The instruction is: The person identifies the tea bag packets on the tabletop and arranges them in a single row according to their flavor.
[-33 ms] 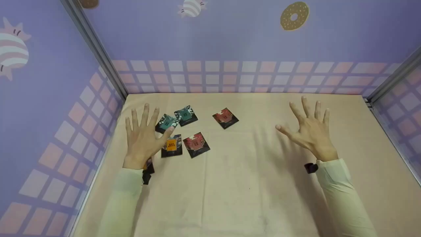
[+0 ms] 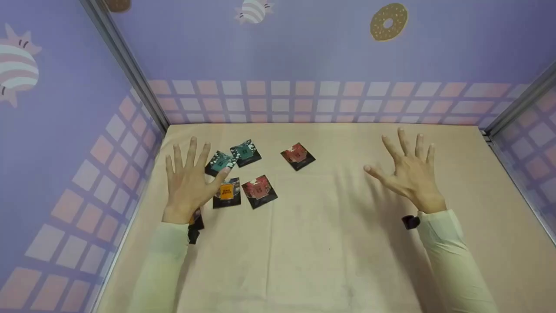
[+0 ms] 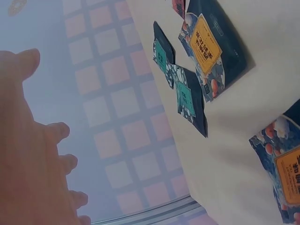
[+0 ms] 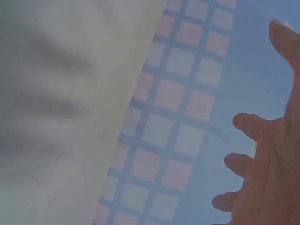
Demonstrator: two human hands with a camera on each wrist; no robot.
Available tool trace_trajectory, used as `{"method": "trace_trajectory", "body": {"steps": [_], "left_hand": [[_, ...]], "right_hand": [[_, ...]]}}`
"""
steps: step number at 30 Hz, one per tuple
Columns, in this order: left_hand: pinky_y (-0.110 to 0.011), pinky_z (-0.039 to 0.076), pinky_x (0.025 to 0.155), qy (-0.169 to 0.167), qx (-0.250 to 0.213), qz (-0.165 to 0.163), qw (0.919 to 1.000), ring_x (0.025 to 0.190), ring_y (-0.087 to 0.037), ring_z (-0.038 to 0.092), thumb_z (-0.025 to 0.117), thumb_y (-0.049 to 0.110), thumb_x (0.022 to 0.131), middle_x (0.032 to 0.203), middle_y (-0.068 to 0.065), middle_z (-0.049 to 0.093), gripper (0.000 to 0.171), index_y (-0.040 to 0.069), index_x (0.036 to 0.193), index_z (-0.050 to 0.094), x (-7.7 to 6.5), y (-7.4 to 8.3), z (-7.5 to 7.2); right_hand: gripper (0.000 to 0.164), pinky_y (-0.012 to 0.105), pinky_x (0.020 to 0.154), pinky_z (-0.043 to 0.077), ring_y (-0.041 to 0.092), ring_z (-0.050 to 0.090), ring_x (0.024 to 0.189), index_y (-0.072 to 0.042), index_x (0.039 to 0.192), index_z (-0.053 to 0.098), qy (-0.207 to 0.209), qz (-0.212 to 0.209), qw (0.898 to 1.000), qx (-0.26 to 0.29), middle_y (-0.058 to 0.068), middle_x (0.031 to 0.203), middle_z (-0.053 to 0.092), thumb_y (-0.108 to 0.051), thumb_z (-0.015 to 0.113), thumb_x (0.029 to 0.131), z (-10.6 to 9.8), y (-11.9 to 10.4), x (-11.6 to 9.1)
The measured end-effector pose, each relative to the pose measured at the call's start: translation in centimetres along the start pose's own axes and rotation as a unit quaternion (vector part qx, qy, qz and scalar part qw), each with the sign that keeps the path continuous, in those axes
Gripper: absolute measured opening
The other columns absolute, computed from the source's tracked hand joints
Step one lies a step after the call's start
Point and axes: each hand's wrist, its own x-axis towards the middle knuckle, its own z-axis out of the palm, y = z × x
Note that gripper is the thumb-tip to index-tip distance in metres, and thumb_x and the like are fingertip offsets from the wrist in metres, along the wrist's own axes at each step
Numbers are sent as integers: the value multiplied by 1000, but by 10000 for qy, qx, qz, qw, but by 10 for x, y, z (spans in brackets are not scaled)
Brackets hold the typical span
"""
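Note:
My left hand point(image 2: 187, 187) hovers over the left part of the table, fingers spread, holding nothing. Flat square sachets with printed labels lie beside and below it. Two have teal labels, a nearer one point(image 2: 221, 162) and a farther one point(image 2: 246, 152). By the left thumb is an orange-labelled sachet point(image 2: 226, 192); another orange-labelled sachet point(image 3: 281, 161) shows in the left wrist view, mostly hidden under the wrist in the head view. Two red sachets, one near point(image 2: 259, 191) and one far point(image 2: 297, 156), lie further right. My right hand point(image 2: 412, 178) is spread above the table's right side, touching nothing.
A pale cloth point(image 2: 312, 252) covers the table. Purple panels with pink and white squares enclose it at the back point(image 2: 304, 52), left point(image 2: 52, 143) and right. Metal posts point(image 2: 126, 65) stand at the back corners. A dark strap piece point(image 2: 410, 221) sits at the right wrist.

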Motion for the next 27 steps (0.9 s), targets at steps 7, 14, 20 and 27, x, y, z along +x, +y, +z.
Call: {"method": "trace_trajectory", "body": {"steps": [7, 14, 20, 27], "left_hand": [[-70, -7, 128, 27, -18, -68, 10000, 163, -51, -8, 47, 76, 100, 181, -11, 3, 93, 22, 172, 23, 2, 1, -1], [-69, -8, 129, -31, -83, -77, 9999, 164, -49, -8, 46, 73, 102, 181, -10, 2, 91, 21, 172, 23, 3, 7, 2], [-67, -6, 130, -247, -68, -33, 9997, 165, -47, -6, 46, 69, 104, 181, -11, 4, 88, 20, 172, 22, 4, 20, 17], [-65, 0, 131, -398, -132, 172, 9990, 166, -45, -3, 45, 65, 107, 181, -11, 5, 83, 21, 173, 21, 11, 44, 41]], "right_hand": [[99, 80, 123, -7, 61, -4, 159, -25, 171, 28, 42, -41, 10000, 75, 13, 180, 6, -81, 54, 94, 0, 0, 7], [98, 77, 125, -1, 59, 0, 161, -22, 170, 31, 12, -241, 9995, 195, 12, 180, 10, -80, 55, 94, 12, -7, 21], [90, 72, 129, 5, 52, 6, 163, -18, 169, 35, -125, -665, 9958, 619, 14, 179, 16, -71, 56, 99, 37, -22, 46], [83, 69, 129, 12, 48, 13, 164, -18, 167, 38, -403, -1003, 9914, 733, 12, 178, 22, -65, 57, 102, 64, -53, 78]]}}
